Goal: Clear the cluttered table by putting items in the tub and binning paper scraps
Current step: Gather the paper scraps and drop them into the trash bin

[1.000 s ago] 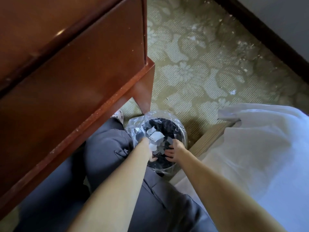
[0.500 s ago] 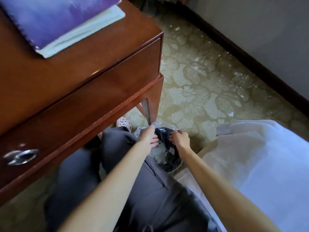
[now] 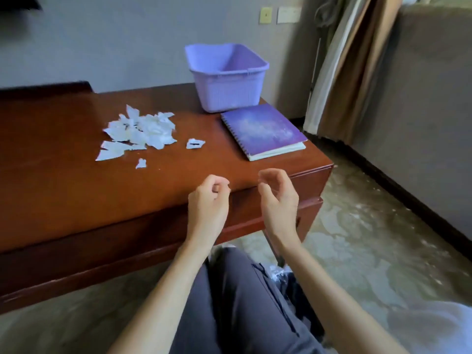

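1. Purple tub (image 3: 227,94) upright at far right corner of table (image 3: 76,190). Only upper inside walls visible; floor hidden behind near wall, so contents: cannot tell.
2. Purple spiral notebook (image 3: 263,129) flat on table just in front of tub, closed, spiral edge to the left, near the right edge.
3. Paper scraps (image 3: 139,130) in a loose white pile, left of tub and notebook, well apart from both. One stray scrap (image 3: 195,143) between pile and notebook, a smaller scrap (image 3: 141,163) nearer the front edge.
4. Bin (image 3: 287,275) on the carpet below the table's near corner, mostly hidden behind a grey-trousered leg (image 3: 229,302). Dark, with crinkled clear liner showing. Contents: cannot tell.
5. Left hand (image 3: 208,200) raised over front edge of table, fingers curled in to the thumb, nothing visible in them.
6. Right hand (image 3: 278,198) beside it, apart, fingers loosely curved with a gap to the thumb, holding nothing.
7. Neither hand touching table, scraps, notebook or tub.
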A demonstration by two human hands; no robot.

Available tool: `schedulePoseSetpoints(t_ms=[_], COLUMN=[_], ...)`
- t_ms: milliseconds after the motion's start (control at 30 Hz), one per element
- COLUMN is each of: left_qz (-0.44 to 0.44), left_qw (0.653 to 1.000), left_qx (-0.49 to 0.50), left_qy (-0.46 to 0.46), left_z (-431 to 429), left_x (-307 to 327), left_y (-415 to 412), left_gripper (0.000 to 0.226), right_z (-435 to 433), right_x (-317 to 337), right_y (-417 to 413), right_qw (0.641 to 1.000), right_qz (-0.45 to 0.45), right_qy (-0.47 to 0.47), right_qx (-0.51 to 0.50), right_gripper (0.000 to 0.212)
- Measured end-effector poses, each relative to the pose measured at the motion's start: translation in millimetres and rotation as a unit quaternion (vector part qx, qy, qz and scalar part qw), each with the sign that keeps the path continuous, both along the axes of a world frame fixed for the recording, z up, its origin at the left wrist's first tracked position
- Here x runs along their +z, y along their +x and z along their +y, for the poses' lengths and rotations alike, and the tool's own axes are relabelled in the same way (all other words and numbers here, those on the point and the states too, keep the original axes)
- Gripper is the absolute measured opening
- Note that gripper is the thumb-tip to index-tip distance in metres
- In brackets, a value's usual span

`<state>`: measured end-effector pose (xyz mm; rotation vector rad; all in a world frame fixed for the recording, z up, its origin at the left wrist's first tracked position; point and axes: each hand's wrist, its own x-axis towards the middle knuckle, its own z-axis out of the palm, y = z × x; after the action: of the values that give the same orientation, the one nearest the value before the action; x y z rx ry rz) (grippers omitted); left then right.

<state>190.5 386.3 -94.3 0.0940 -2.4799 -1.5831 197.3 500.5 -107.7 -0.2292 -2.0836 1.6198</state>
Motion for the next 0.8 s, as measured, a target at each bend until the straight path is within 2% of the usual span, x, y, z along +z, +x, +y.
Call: schedulePoseSetpoints(t_ms=[100, 200, 267, 367, 433, 600, 700, 800], left_qz=[0.081, 0.117, 0.071, -0.071, -0.126, -0.147, -0.127, -0.06], left_qw=[0.99, 0.969, 0.96, 0.933, 0.921, 0.906, 0.907, 0.907], left_qx=[0.102, 0.181, 0.183, 0.137, 0.112, 0.107, 0.104, 0.111], left_qy=[-0.047, -0.12, -0.201, -0.326, -0.35, -0.382, -0.388, -0.401], left_z=[-51, -94, -117, -144, -155, -170, -176, -179], left_x=[15, 28, 28, 20, 9, -5, -4, -4], left_y=[-6, -18, -34, -63, -81, -123, -145, -162], left_gripper=[0.018, 0.021, 0.033, 0.062, 0.072, 0.079, 0.075, 0.063], right_z=[-39, -74, -92, -109, -118, -142, -154, -160], right_x=[12, 14, 16, 18, 17, 14, 14, 14], right_y=[-31, -64, -84, -113, -132, -171, -194, -211], right_qw=[0.99, 0.958, 0.935, 0.916, 0.905, 0.873, 0.865, 0.851], right_qz=[-0.038, -0.093, -0.146, -0.177, -0.175, -0.167, -0.148, -0.129], right_qy=[0.107, 0.233, 0.29, 0.331, 0.358, 0.426, 0.444, 0.469], right_qx=[0.087, 0.139, 0.144, 0.141, 0.146, 0.169, 0.18, 0.196], right_gripper=[0.037, 0.06, 0.074, 0.084, 0.087, 0.09, 0.086, 0.07])
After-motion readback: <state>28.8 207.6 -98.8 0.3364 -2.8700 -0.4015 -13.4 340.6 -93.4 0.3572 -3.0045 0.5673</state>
